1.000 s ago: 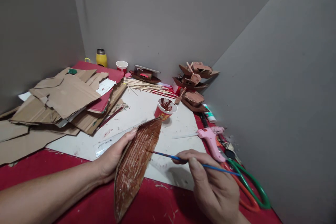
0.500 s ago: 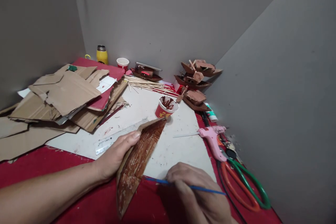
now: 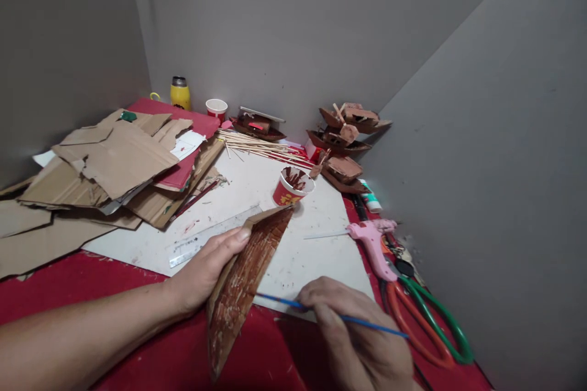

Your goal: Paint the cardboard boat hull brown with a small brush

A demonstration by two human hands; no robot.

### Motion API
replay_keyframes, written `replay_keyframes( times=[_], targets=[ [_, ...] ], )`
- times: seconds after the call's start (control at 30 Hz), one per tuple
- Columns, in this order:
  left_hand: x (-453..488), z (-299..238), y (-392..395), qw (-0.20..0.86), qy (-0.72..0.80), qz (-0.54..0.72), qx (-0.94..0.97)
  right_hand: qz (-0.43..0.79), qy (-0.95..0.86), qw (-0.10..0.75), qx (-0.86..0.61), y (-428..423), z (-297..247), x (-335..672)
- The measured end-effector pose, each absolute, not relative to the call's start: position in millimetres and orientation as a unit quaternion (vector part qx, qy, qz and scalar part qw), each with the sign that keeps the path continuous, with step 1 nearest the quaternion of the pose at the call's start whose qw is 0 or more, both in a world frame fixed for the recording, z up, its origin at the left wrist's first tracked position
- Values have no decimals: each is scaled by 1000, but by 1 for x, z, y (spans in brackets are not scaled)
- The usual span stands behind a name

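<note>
My left hand [image 3: 206, 272] grips a cardboard boat hull [image 3: 250, 278] by its far side, the thumb over the top edge. The hull is tilted, and brown paint covers its near face in streaks, with paler patches showing through. In my right hand [image 3: 353, 327] a thin blue paintbrush [image 3: 373, 325] is pinched between thumb and fingers. Its tip touches the hull's right edge near the middle. Just beyond the hull's upper point stands a red and white paper cup [image 3: 287, 194], its inside smeared with dark brown paint.
Cardboard pieces [image 3: 128, 156] are heaped at left. Thin wooden sticks [image 3: 261, 148] lie at the back beside finished brown boats [image 3: 343, 174]. At right are a pink glue gun [image 3: 373, 244] and scissors with orange and green handles [image 3: 440, 324]. A clear ruler [image 3: 206, 238] lies beyond my left hand.
The brush has moved up a little along the hull's right edge, my right hand shifting slightly up and right with it. My left hand still holds the hull nearly as before.
</note>
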State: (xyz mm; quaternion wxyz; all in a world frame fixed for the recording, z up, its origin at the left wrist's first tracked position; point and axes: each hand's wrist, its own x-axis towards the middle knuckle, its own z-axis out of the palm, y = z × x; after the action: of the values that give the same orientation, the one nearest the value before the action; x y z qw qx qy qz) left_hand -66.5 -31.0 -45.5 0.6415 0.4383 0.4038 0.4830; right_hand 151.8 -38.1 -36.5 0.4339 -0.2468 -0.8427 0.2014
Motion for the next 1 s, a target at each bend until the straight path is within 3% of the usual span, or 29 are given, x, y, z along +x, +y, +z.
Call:
replay_keyframes(
  times=[0.13, 0.33, 0.5, 0.67, 0.9, 1.0],
  targets=[
    [-67, -46, -30, 631, 408, 483, 449, 189, -857, 416, -237, -43, -35, 149],
    [-68, -47, -31, 626, 421, 478, 450, 125, -809, 483, -309, -31, -32, 163],
    [-67, -48, -31, 628, 423, 488, 433, 146, -821, 470, -290, -35, -35, 164],
    [-66, -50, -30, 629, 433, 500, 409, 104, -791, 528, -291, -40, -43, 166],
    [-63, -50, -31, 680, 385, 523, 340, 194, -845, 438, -237, -44, -33, 146],
    [-63, -49, -30, 693, 385, 528, 305, 219, -834, 446, -241, -48, -34, 144]
  ],
)
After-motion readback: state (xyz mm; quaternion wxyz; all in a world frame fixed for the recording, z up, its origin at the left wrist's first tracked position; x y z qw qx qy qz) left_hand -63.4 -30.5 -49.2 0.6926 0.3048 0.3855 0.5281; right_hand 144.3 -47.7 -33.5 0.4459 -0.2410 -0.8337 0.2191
